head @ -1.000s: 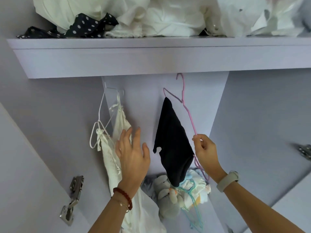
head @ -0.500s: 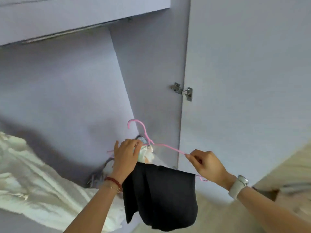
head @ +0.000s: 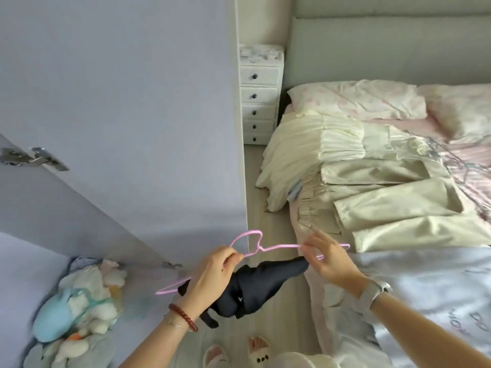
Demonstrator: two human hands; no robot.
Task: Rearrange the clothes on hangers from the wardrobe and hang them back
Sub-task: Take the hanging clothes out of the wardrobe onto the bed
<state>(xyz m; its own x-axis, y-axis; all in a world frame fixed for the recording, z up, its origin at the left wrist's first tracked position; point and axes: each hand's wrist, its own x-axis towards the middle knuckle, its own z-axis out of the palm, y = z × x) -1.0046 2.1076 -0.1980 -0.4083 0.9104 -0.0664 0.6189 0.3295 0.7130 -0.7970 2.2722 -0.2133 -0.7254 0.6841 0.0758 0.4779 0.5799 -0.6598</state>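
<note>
A thin pink wire hanger (head: 276,247) is held level over the floor between the wardrobe and the bed, its hook pointing up and left. A black garment (head: 255,285) is draped over its lower bar and sags below it. My left hand (head: 212,274) grips the hanger near its neck. My right hand (head: 329,258) pinches the bar at the right end, beside the garment's edge. Several cream clothes (head: 372,187) lie folded on the bed.
The open lilac wardrobe door (head: 119,102) with a metal hinge (head: 32,158) stands at the left. Soft toys (head: 79,301) are piled at the wardrobe's bottom left. A white drawer unit (head: 259,94) stands by the bed (head: 425,288). My slippered feet (head: 239,351) show below.
I have turned from the wardrobe toward the bed, carrying the pink hanger and black garment along. Both hands kept their hold on it.
</note>
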